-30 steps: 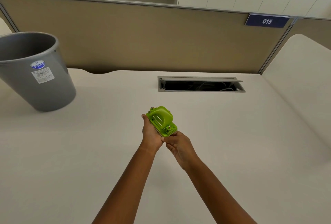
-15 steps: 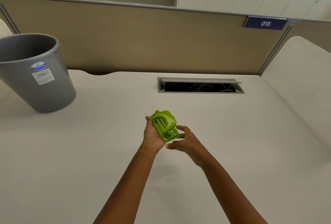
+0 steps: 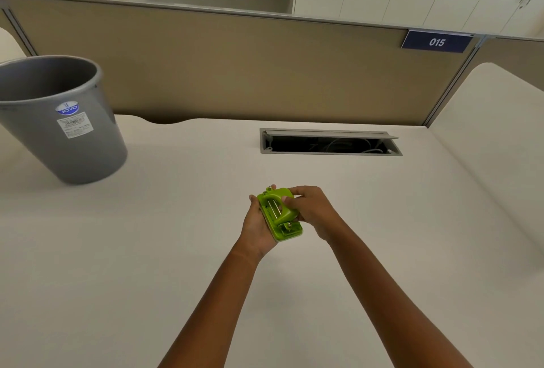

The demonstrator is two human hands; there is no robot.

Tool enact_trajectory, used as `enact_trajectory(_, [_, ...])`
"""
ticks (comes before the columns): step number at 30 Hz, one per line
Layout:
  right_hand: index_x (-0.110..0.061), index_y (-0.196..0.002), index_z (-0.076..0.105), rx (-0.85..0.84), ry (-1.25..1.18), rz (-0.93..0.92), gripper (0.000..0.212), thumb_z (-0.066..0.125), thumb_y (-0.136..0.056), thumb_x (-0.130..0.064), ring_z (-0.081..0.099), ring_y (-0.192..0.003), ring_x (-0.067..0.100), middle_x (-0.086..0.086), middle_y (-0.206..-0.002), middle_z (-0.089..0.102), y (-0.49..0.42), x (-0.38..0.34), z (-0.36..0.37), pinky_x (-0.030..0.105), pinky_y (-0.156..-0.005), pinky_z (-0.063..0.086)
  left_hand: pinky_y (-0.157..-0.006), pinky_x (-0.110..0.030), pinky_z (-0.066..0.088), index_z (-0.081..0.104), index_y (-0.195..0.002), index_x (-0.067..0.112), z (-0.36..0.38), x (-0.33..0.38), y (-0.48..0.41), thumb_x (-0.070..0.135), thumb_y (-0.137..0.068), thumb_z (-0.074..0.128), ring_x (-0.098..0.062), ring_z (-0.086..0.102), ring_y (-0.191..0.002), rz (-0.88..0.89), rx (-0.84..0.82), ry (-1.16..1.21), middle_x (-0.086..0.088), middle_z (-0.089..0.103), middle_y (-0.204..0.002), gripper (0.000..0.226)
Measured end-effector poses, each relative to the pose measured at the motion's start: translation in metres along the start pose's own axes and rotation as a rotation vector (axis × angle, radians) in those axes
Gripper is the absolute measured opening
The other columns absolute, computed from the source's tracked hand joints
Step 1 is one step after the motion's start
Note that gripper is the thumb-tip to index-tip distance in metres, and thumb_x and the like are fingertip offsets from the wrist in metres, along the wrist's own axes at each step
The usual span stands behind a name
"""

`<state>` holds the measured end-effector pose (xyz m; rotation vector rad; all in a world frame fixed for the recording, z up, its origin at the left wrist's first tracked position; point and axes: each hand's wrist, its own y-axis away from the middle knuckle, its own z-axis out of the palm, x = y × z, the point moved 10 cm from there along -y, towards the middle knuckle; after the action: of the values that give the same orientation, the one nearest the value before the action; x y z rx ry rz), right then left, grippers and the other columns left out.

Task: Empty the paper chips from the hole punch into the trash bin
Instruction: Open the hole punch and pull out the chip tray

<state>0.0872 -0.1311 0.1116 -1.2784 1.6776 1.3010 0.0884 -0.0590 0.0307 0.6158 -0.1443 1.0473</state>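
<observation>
One hole punch [image 3: 279, 214], one trash bin [image 3: 60, 120], two hands. The hole punch is bright green plastic with two metal rods showing through its handle (a pale base plate edges its underside). It is held above the desk [image 3: 176, 250]: the left hand [image 3: 259, 228] cradles it from below, the right hand [image 3: 312, 208] grips its top. The grey bin stands well apart, far left.

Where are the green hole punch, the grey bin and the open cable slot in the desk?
hole punch [image 3: 278, 213]: head view, on its green top handle.
trash bin [image 3: 88, 155]: head view, on its grey outer wall.
cable slot [image 3: 329, 153]: head view, on its near metal frame.
</observation>
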Motion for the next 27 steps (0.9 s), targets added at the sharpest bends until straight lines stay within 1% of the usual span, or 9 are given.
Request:
enact_trajectory(2, [0.004,-0.108,0.062,-0.001,-0.035,0.013,0.024,0.056,-0.087,-0.005,0.056,-0.067,0.018,0.005,-0.07,0.058,0.0,0.001,-0.001,0.03,-0.069,0.05,-0.077,-0.037,0.046,0.059,-0.097,0.027,0.002,0.002,0.0,0.051,-0.097,0.012,-0.021,0.072,-0.069,0.005,-0.011,-0.01,-0.004,0.077,-0.071,0.053])
enact_trajectory(4, [0.003,-0.108,0.062,0.007,-0.072,0.016,0.023,0.055,-0.087,-0.004,0.056,-0.066,0.017,0.007,-0.072,0.06,0.001,0.002,-0.002,0.028,-0.067,0.05,-0.078,-0.038,0.045,0.059,-0.098,0.026,0.003,0.001,0.0,0.051,-0.097,0.012,-0.023,0.064,-0.081,-0.006,-0.009,-0.012,-0.005,0.076,-0.075,0.053])
enact_trajectory(8, [0.002,-0.105,0.064,0.041,-0.106,0.031,0.021,0.055,-0.087,-0.003,0.058,-0.08,0.026,0.016,-0.086,0.062,0.0,0.004,-0.007,0.044,-0.085,0.052,-0.08,-0.039,0.043,0.059,-0.098,0.026,0.007,-0.003,0.001,0.05,-0.097,0.011,-0.025,0.056,-0.088,-0.024,0.012,-0.001,-0.008,0.062,-0.098,0.054])
enact_trajectory(9, [0.002,-0.104,0.064,0.045,-0.115,0.035,0.02,0.055,-0.087,-0.002,0.058,-0.082,0.027,0.017,-0.087,0.062,0.0,0.004,-0.008,0.044,-0.085,0.052,-0.08,-0.039,0.043,0.059,-0.099,0.026,0.008,-0.003,0.001,0.05,-0.097,0.011,-0.025,0.056,-0.088,-0.025,0.014,-0.002,-0.008,0.06,-0.099,0.054])
enact_trajectory(11, [0.003,-0.104,0.064,0.048,-0.133,0.037,0.02,0.054,-0.086,-0.001,0.058,-0.083,0.028,0.018,-0.088,0.062,0.0,0.004,-0.009,0.039,-0.077,0.052,-0.08,-0.039,0.043,0.059,-0.098,0.026,0.01,-0.004,0.001,0.05,-0.097,0.01,-0.024,0.056,-0.088,-0.029,0.02,-0.006,-0.008,0.059,-0.1,0.054])
enact_trajectory(15, [0.005,-0.106,0.063,0.05,-0.173,0.051,0.022,0.054,-0.087,0.0,0.06,-0.075,0.026,0.015,-0.08,0.063,-0.002,0.006,-0.012,0.03,-0.068,0.051,-0.079,-0.038,0.043,0.059,-0.097,0.025,0.011,-0.005,-0.002,0.051,-0.096,0.008,-0.025,0.056,-0.087,-0.031,0.019,-0.008,-0.009,0.064,-0.096,0.057])
enact_trajectory(19, [0.007,-0.105,0.062,0.035,-0.232,0.078,0.021,0.052,-0.088,0.001,0.058,-0.063,0.02,0.009,-0.069,0.062,-0.004,0.01,-0.012,0.029,-0.066,0.05,-0.078,-0.039,0.044,0.06,-0.094,0.026,0.008,-0.004,-0.006,0.053,-0.095,0.006,-0.026,0.057,-0.087,-0.031,-0.009,-0.011,-0.009,0.076,-0.072,0.061])
enact_trajectory(23, [0.006,-0.107,0.061,0.011,-0.283,0.102,0.022,0.051,-0.089,0.001,0.059,-0.065,0.019,0.009,-0.072,0.062,-0.006,0.014,-0.011,0.027,-0.063,0.051,-0.078,-0.04,0.044,0.061,-0.096,0.024,0.006,-0.003,-0.009,0.055,-0.095,0.009,-0.027,0.057,-0.089,-0.046,-0.009,-0.033,-0.009,0.077,-0.072,0.061])
enact_trajectory(27, [0.0,-0.107,0.058,-0.049,-0.435,0.13,0.02,0.045,-0.092,0.0,0.057,-0.066,0.017,0.01,-0.075,0.061,-0.006,0.018,-0.01,0.016,-0.047,0.053,-0.078,-0.039,0.044,0.061,-0.098,0.018,0.007,-0.004,-0.009,0.057,-0.094,0.009,-0.025,0.057,-0.088,-0.072,-0.019,-0.07,-0.01,0.076,-0.072,0.065])
